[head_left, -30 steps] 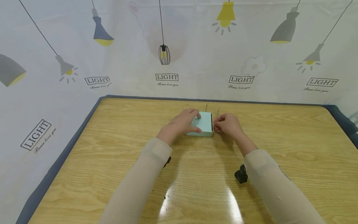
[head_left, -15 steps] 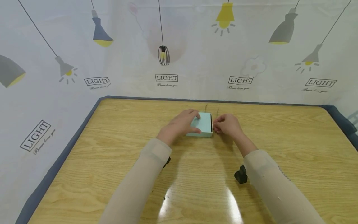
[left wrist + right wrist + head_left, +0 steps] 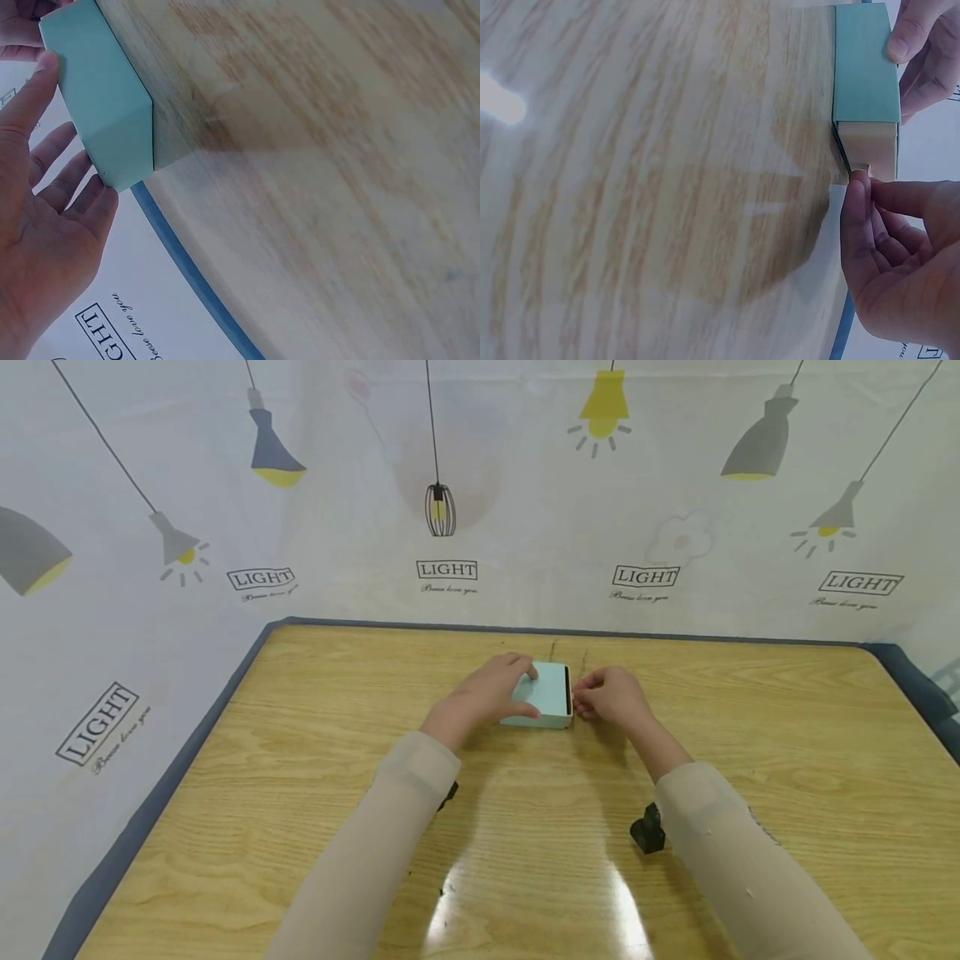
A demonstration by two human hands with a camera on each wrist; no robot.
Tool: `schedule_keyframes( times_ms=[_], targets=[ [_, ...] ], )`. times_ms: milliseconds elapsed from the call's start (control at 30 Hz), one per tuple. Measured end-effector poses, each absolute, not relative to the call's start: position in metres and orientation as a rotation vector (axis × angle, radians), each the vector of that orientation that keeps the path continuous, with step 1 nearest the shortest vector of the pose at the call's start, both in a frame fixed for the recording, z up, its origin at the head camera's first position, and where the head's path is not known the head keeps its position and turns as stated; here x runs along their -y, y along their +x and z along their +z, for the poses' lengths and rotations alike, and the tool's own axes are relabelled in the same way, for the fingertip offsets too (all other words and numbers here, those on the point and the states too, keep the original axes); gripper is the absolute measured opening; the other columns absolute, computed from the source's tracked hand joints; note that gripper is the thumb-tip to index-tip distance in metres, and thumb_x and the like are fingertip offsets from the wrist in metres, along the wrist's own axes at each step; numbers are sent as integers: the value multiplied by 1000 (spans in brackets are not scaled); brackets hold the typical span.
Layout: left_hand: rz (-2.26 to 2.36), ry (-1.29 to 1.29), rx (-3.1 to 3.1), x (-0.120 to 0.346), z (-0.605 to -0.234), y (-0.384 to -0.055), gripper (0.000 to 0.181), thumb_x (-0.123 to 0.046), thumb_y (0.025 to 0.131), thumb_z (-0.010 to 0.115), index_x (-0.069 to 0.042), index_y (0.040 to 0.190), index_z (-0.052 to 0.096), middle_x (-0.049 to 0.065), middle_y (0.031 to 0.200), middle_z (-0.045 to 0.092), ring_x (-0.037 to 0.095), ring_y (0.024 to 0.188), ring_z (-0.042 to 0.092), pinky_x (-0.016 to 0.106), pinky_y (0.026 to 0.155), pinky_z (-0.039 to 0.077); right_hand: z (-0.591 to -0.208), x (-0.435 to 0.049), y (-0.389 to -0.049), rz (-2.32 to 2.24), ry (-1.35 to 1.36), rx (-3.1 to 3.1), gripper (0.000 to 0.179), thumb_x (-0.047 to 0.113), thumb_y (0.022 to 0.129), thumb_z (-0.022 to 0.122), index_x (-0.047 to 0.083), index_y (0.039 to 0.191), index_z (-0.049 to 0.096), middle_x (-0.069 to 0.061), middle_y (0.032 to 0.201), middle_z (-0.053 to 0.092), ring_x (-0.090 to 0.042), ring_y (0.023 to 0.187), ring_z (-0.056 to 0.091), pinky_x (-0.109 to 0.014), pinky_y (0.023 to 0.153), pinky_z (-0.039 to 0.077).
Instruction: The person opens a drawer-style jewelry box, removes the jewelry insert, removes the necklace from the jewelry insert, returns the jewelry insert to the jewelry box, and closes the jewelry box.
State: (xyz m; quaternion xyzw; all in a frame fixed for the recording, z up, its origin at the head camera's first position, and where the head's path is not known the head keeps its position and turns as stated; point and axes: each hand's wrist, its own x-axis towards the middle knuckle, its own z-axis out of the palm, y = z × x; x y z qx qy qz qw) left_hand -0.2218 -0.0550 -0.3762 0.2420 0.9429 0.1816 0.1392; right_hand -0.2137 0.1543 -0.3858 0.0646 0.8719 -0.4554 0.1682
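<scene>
A mint-green sliding box (image 3: 551, 689) lies flat near the far side of the table. My left hand (image 3: 487, 689) grips it from the left, thumb at the near edge and a finger on top; in the left wrist view, other fingers (image 3: 94, 195) reach its far end. At the box's right end, my right hand (image 3: 615, 695) stays close against it. A pale inner tray (image 3: 868, 146) shows at that end in the right wrist view. There the right thumb and index finger pinch a small tab (image 3: 862, 171) on the tray, mostly covered by the fingertips.
The wood-grain table (image 3: 525, 827) has a dark blue edge and glossy reflections. Behind it hangs a pale cloth (image 3: 525, 527) printed with lamps. Black wrist mounts (image 3: 647, 829) sit beneath the sleeves. A few dark specks (image 3: 442, 891) mark the near left.
</scene>
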Motion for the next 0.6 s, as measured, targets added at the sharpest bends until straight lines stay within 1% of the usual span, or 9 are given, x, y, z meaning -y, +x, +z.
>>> schedule_keyframes(
  times_ms=[600],
  targets=[
    [521,705,-2719,55,-375,-220,60,-45,89,71,-18,137,50,3,154,41,22,144,39,37,119,37,-388,-156,-216,-1299,182,-2465,22,7,102,54,-8,114,64,-16,102,70,-7,74,65,-20,70,60]
  ],
)
